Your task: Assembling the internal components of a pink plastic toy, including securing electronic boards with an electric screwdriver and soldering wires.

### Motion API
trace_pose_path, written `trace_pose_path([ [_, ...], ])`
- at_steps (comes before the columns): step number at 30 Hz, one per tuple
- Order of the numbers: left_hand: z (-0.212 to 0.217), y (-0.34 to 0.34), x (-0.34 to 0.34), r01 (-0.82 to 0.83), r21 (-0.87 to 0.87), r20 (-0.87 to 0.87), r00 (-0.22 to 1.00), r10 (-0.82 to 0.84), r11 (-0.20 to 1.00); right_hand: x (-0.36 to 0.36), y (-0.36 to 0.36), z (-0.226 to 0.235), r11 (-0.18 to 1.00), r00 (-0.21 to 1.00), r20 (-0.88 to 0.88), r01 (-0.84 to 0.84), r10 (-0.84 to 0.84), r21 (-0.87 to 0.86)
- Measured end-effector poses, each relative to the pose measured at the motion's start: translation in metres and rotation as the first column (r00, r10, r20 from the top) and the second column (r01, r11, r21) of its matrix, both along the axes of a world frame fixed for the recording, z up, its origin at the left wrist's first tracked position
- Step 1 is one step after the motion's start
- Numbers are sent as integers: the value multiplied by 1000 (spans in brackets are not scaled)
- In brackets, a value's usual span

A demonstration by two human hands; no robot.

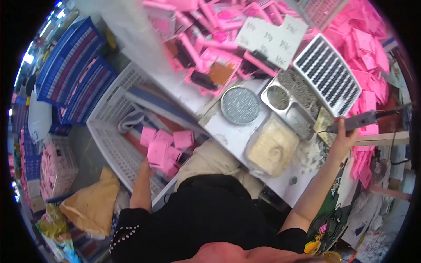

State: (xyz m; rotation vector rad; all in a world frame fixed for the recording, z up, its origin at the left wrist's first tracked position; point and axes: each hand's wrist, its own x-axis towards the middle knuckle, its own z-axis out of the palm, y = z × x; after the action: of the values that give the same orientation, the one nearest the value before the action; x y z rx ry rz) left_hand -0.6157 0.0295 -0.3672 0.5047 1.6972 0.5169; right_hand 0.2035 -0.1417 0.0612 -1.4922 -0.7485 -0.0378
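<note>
My right hand (345,139) is closed around a grey electric screwdriver (360,122) at the right side of the workbench. A dark cord runs from the tool to the right. Its tip end is close to a yellowish block (324,125) beside a metal tray (293,103) of small screws. My left hand (144,170) is low in a white plastic basket (105,131), next to a small heap of pink plastic parts (160,149). The fingers of that hand are blurred and partly hidden, so a hold on a part cannot be made out.
On the bench stand a round tin (240,105) of small metal pieces, a bagged cream-coloured block (272,147) and a white rack (326,74) with dark rows. Pink housings (219,65) and a white card (272,39) lie behind. Blue crates (70,65) are stacked at left.
</note>
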Motion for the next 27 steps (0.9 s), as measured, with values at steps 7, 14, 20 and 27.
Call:
trace_pose_path([
  [7,341,67,344,824,549,-65,212,-975,143,-2,-17,0,999,1000,-14,25,-26,-38],
  [14,459,163,540,661,631,-768,460,-445,-406,-53,-28,7,983,982,97,171,-165,-62],
  [20,502,295,594,774,415,-808,556,197,-478,-79,-76,-31,987,993,-45,107,-113,-117],
  [27,607,420,558,938,6,-975,-71,208,347,-80,-41,-33,977,997,9,-73,76,-199],
])
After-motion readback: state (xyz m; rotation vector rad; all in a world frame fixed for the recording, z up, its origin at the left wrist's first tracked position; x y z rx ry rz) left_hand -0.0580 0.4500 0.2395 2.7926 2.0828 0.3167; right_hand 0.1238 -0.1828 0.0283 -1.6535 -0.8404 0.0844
